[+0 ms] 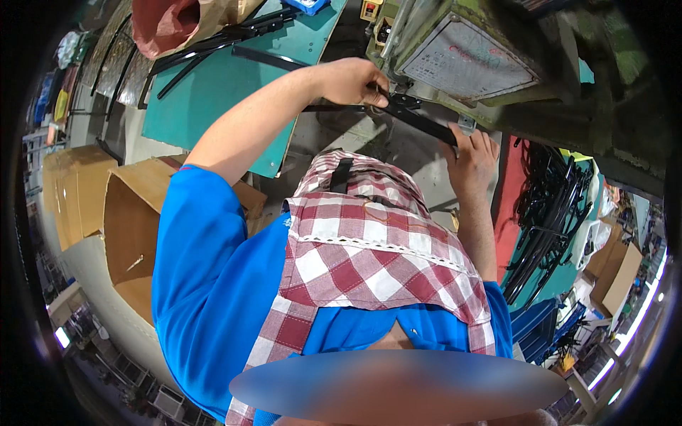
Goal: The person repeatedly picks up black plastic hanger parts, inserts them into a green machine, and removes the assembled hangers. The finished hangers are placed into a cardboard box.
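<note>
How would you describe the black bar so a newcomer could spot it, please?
Find the green machine at upper right. Just below it, a black bar slants between left hand and right hand. Unlike the black parts heaped at right, it is held.

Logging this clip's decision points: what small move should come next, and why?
Probably a slight two-handed adjustment of the black strip near the green machine: the left hand and right hand both grip it, spaced apart, so they could guide it together.
</note>
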The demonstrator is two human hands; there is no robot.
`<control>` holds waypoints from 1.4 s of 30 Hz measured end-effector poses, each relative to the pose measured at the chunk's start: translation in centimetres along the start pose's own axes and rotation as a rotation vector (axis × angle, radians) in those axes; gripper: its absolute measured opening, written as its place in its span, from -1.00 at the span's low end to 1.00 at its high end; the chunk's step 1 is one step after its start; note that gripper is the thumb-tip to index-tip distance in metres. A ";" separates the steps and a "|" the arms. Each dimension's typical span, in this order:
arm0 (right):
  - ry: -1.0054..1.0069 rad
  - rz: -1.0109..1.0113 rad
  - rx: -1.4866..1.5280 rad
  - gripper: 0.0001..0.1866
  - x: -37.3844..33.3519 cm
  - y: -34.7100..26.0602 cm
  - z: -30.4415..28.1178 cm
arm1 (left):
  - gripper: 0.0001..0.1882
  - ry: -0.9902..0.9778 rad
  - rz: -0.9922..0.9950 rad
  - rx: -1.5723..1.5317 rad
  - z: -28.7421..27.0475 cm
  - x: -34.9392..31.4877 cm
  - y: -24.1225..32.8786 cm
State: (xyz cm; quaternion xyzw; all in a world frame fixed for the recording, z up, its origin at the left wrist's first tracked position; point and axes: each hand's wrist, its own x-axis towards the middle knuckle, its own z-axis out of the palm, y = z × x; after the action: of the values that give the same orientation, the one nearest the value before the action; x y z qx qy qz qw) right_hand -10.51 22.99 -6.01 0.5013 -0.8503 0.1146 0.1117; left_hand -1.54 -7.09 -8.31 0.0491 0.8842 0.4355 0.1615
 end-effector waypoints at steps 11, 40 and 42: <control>-0.187 0.139 0.005 -0.62 -1.3 2.6 1.1 | -0.57 -0.159 -0.164 -0.250 1.0 4.1 -0.6; -0.495 0.059 0.059 -0.55 0.9 0.5 8.1 | -0.60 0.050 0.137 0.095 4.6 5.6 -1.9; -0.238 -0.041 0.052 -0.57 0.4 0.3 8.4 | -0.69 0.327 0.293 0.258 2.8 9.1 -3.0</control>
State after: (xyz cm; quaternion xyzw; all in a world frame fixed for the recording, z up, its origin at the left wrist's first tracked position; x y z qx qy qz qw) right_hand -11.62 20.21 -13.85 0.5312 -0.8440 0.0737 -0.0009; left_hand -8.98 -4.74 -14.49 0.1259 0.9304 0.3398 -0.0561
